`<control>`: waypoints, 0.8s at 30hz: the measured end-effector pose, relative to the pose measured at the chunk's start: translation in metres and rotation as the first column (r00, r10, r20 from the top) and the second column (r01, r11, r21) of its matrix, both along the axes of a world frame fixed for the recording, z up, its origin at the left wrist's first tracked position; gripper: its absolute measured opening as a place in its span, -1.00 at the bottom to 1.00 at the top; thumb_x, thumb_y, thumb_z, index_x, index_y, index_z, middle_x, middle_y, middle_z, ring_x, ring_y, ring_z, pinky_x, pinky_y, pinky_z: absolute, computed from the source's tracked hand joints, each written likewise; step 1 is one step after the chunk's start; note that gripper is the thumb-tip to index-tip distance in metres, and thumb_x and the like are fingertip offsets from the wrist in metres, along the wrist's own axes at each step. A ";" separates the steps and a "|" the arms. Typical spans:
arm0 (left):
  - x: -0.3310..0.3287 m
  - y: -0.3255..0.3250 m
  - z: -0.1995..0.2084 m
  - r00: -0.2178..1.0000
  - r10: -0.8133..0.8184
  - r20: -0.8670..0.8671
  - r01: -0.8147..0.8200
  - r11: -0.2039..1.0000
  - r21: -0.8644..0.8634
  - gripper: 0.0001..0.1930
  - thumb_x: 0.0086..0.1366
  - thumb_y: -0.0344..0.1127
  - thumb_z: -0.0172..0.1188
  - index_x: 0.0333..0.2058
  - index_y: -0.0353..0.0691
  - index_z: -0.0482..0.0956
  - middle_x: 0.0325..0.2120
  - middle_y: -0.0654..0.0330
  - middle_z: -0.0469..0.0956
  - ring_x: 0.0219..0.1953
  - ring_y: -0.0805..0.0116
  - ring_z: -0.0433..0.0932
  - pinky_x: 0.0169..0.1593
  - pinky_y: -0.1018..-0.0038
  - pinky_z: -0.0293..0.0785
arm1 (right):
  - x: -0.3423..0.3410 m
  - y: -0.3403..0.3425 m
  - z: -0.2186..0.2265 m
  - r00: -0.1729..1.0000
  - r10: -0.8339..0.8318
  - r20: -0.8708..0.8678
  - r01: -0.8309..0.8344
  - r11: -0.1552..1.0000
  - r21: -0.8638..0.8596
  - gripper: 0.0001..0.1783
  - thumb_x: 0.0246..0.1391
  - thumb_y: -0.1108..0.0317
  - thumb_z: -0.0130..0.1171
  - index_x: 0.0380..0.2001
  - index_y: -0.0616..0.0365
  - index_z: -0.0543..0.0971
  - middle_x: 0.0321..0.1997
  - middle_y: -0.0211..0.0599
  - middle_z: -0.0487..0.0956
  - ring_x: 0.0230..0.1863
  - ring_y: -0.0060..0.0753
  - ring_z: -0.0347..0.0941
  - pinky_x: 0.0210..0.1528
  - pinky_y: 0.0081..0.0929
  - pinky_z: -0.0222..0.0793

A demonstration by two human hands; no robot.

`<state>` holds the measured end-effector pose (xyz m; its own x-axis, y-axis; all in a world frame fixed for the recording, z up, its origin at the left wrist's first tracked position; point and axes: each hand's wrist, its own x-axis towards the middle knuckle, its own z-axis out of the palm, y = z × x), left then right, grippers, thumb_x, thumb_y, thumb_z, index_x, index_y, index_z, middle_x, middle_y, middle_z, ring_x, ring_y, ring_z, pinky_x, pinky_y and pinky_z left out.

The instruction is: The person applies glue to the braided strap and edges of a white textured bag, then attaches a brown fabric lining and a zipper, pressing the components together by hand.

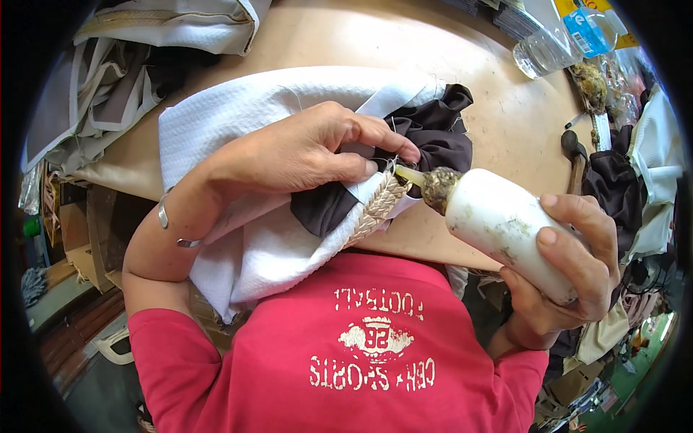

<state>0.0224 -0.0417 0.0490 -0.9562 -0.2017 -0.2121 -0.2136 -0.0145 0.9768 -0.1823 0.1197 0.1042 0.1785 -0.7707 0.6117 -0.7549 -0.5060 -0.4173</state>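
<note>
My right hand (577, 260) is wrapped round a white squeeze bottle (498, 216) with a crusted brown neck. The bottle lies tilted, its yellowish nozzle (410, 174) at the edge of a white textured fabric piece (238, 108). My left hand (317, 148) pinches that edge between thumb and fingers, just left of the nozzle. A braided straw-coloured trim (377, 211) runs along the edge below my fingertips. Dark brown lining cloth (440, 137) is bunched behind and under the fingers. Part of the white fabric hangs over the table's near edge, against my red shirt.
The tan table (361, 36) spreads beyond the fabric. A clear plastic bottle (548, 50) lies at the far right, near a dark-headed hammer-like tool (575, 155). More white and dark cloth (642, 173) is heaped along the right. Grey-white fabric pieces (108, 94) pile up at the far left.
</note>
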 end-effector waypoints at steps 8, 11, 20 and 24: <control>0.000 0.000 -0.002 1.000 0.030 0.001 -0.030 0.994 0.107 -0.62 -0.04 -0.50 0.00 -0.16 -0.37 0.42 -0.19 0.16 0.42 -0.11 0.43 0.33 0.03 0.56 0.14 | 0.001 0.004 -0.001 0.999 -0.044 0.013 0.044 0.999 0.021 -0.53 -0.56 0.33 0.22 -0.37 0.12 0.46 -0.36 0.01 0.44 -0.45 -0.21 0.37 -0.43 -0.42 0.27; 0.000 0.000 -0.001 0.999 0.032 -0.008 -0.031 0.993 0.118 -0.62 -0.05 -0.51 0.00 -0.15 -0.38 0.42 -0.18 0.16 0.42 -0.11 0.43 0.33 0.03 0.56 0.14 | 0.001 0.003 -0.003 0.999 -0.054 0.010 0.054 0.999 0.003 -0.53 -0.57 0.33 0.22 -0.37 0.12 0.46 -0.37 0.01 0.44 -0.44 -0.20 0.37 -0.42 -0.41 0.28; 0.000 -0.002 -0.002 0.998 0.029 -0.048 -0.023 0.993 0.117 -0.61 -0.06 -0.53 -0.01 -0.15 -0.39 0.41 -0.16 0.14 0.41 -0.08 0.42 0.32 0.04 0.55 0.13 | -0.005 0.005 -0.006 0.997 -0.024 0.074 0.026 0.999 -0.026 -0.59 -0.51 0.40 0.26 -0.41 0.14 0.45 -0.44 0.08 0.43 -0.63 -0.32 0.37 -0.68 -0.55 0.25; -0.001 -0.001 -0.001 0.995 0.023 -0.097 -0.020 0.999 0.032 -0.61 -0.05 -0.52 0.00 -0.15 -0.39 0.41 -0.16 0.13 0.41 -0.07 0.41 0.31 0.06 0.54 0.11 | -0.003 0.008 -0.012 0.993 -0.035 0.111 0.040 0.998 -0.043 -0.59 -0.50 0.39 0.27 -0.40 0.13 0.44 -0.43 0.07 0.43 -0.61 -0.32 0.38 -0.66 -0.55 0.26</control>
